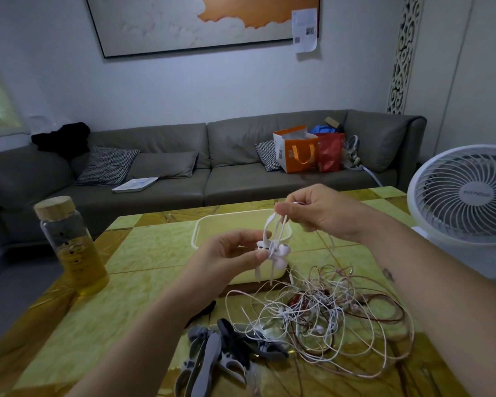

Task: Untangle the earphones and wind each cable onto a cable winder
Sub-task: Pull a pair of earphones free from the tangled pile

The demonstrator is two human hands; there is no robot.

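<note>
My left hand [232,255] pinches a white cable winder [279,252] in the air above the table, with white cable wrapped round its middle. Above it, my right hand [318,212] pinches a loop of that white earphone cable [272,224], which runs down to the winder. Loose ends of the cable hang below the winder. On the table in front of me lies a tangled heap of white, pink and dark red earphone cables [321,313]. Several grey and black cable winders [224,356] lie beside the heap at the near left.
A pale yellow plastic bin [206,227] stands behind my hands on the green-and-brown table [143,253]. A glass bottle with a wooden lid [69,245] stands at the left. A white desk fan [464,202] is at the right edge. A grey sofa is beyond.
</note>
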